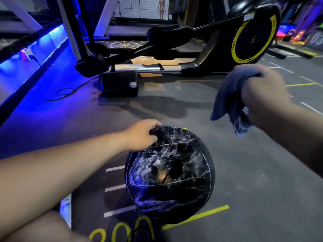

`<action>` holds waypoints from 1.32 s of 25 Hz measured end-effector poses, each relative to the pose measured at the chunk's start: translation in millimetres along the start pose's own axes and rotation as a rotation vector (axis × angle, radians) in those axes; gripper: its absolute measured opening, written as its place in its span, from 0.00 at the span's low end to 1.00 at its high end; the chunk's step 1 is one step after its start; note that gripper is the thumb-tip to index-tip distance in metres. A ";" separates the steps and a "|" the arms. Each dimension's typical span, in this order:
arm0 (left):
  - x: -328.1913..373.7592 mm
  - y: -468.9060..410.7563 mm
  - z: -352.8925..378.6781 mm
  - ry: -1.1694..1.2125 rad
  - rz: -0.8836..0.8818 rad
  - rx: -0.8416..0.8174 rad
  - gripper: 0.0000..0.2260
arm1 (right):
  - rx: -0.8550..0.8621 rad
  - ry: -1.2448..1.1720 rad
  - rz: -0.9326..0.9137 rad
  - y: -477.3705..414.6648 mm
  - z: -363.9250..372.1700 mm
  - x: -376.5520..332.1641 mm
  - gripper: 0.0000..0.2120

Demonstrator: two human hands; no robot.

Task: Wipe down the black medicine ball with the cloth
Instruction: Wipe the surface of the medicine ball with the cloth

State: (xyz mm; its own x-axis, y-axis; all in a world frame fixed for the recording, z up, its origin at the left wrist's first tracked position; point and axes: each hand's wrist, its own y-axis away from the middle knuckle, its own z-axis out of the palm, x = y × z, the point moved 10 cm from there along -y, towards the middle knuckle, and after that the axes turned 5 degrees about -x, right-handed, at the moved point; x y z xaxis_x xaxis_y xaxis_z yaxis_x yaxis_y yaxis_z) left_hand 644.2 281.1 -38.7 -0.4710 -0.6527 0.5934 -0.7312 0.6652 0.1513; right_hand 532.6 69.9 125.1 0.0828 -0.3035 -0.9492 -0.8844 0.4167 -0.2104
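**Ball on the gym floor, cloth up in the air**

Left hand (141, 134) is curled over the top far edge of the black medicine ball (169, 173), fingers gripping it. Right hand (262, 96) is closed around a bunched blue-grey cloth (227, 102), held up off the ball, to its right. The ball sits on the dark floor (244, 172) over yellow and white markings, its surface streaky with smears. A black-and-yellow elliptical trainer (251, 39) stands further back.
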 end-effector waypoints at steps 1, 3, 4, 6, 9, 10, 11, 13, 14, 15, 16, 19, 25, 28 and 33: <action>-3.5 0.8 15.7 -0.096 0.006 -0.110 0.25 | -0.089 0.089 -0.035 6.6 20.4 4.6 0.15; -8.3 3.1 30.3 -0.185 0.006 -0.244 0.36 | -0.205 0.309 -0.126 22.2 52.4 27.6 0.16; -9.8 3.2 30.7 -0.178 0.006 -0.263 0.38 | -0.365 0.531 -0.177 36.8 78.9 52.5 0.19; -12.3 -1.3 25.6 -0.134 0.025 -0.230 0.36 | -0.839 1.025 -0.164 72.3 119.9 114.0 0.32; -16.1 -5.1 21.0 -0.001 0.030 -0.149 0.22 | -0.948 0.776 0.032 81.3 119.4 129.1 0.38; -18.0 -4.9 20.2 0.086 0.017 -0.120 0.17 | -0.830 0.659 0.017 70.3 115.7 121.8 0.38; -20.6 -4.4 18.6 0.155 -0.008 -0.091 0.13 | -0.715 0.645 0.013 59.5 110.1 120.6 0.41; -21.1 -3.4 13.1 0.137 -0.035 -0.053 0.05 | -0.648 0.826 0.036 54.0 111.0 137.8 0.52; -20.5 -4.4 11.8 0.068 -0.032 -0.054 0.02 | -0.630 0.873 0.033 55.8 115.9 147.2 0.55; -19.9 -6.3 11.5 -0.005 -0.025 -0.059 0.02 | -0.578 0.845 -0.001 55.9 119.6 153.7 0.57; -20.6 -8.4 11.0 -0.057 -0.022 -0.051 0.03 | -0.499 0.774 -0.034 55.3 118.6 158.1 0.56; -25.3 -14.1 18.4 0.032 -0.006 0.002 0.04 | -0.295 0.650 -0.111 52.5 108.5 162.1 0.36; -27.2 -29.5 23.9 0.151 -0.026 -0.014 0.09 | -0.073 0.667 -0.028 53.5 105.8 164.3 0.19; -30.5 -31.4 26.8 0.234 -0.027 -0.025 0.03 | -0.009 0.951 -0.197 99.4 150.0 142.9 0.25; -27.9 -29.6 21.1 0.186 0.016 -0.034 0.09 | -0.416 1.225 -0.639 151.2 228.0 135.4 0.27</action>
State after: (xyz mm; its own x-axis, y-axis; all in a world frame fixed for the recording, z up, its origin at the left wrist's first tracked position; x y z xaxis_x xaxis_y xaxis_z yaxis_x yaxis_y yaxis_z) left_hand 668.6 272.0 -76.5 -0.3813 -0.5657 0.7312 -0.7055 0.6892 0.1653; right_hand 514.8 287.2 -88.6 0.2582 -0.9588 0.1184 -0.9322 -0.2794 -0.2301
